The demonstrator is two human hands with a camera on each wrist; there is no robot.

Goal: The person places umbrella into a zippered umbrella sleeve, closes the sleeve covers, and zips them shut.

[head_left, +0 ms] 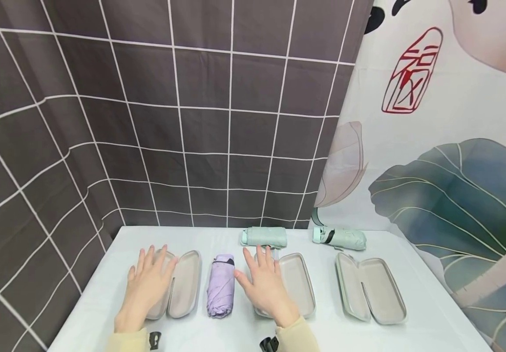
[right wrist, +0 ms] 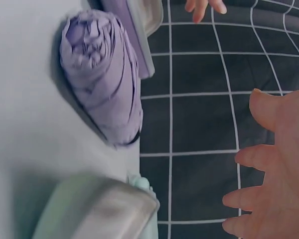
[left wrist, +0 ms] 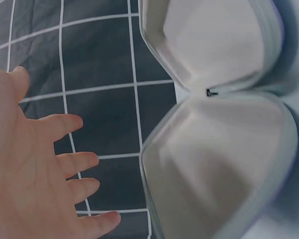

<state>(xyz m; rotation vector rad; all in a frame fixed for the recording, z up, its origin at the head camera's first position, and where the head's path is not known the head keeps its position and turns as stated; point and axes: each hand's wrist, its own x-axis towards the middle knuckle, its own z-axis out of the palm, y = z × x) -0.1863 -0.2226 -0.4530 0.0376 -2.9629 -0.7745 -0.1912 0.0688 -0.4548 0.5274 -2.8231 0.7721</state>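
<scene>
On a white table (head_left: 103,303) against a dark grid-patterned curtain (head_left: 147,122), three hard cases lie open in a row, with three folded umbrellas nearby. Both hands hover flat, fingers spread and straight, holding nothing. The left hand (head_left: 145,286) is over the left case (head_left: 184,283), the right hand (head_left: 263,286) over the middle case (head_left: 297,283); whether they touch the cases cannot be told. Between the hands lies a purple umbrella (head_left: 221,286), outside any case. Two green umbrellas rest at the back: one (head_left: 263,237) behind the middle case, another (head_left: 341,238) behind the right case (head_left: 369,288). Judging by this, all cases are open and empty, and no umbrella is packed yet.
</scene>
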